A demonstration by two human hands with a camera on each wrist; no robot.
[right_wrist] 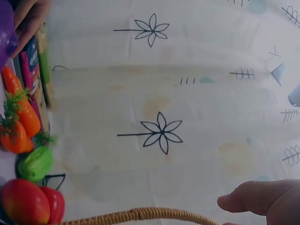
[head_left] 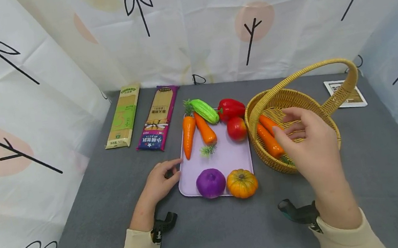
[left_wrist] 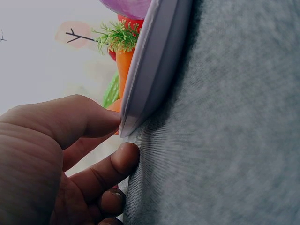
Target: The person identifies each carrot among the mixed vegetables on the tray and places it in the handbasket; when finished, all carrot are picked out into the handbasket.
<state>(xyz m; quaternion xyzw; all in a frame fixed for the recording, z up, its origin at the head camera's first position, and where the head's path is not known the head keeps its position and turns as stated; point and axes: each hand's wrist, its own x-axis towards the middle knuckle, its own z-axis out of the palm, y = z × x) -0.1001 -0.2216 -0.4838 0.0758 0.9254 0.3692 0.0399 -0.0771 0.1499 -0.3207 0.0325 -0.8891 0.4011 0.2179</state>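
My left hand [head_left: 160, 181] touches the left edge of a lilac tray [head_left: 231, 155] with thumb and index finger. On the tray lie two toy carrots [head_left: 189, 135], a green cucumber [head_left: 205, 111], a red bell pepper [head_left: 231, 108], a red-yellow fruit [head_left: 236, 129], a purple onion-like vegetable [head_left: 211, 183] and a small orange pumpkin [head_left: 242, 183]. My right hand [head_left: 312, 142] hovers over a wicker basket [head_left: 258, 141], fingers loosely bent, holding nothing visible. Inside the basket, two more carrots [head_left: 270, 142] lie near its left side, partly behind my thumb.
Two packs of noodles, one green [head_left: 124, 117] and one purple [head_left: 158, 119], lie left of the tray. The basket's tall handle [head_left: 312, 68] arches up beside my right hand. A white-framed card [head_left: 354, 97] lies at the back right. Patterned cloth [head_left: 187, 37] walls the grey table [head_left: 228, 233].
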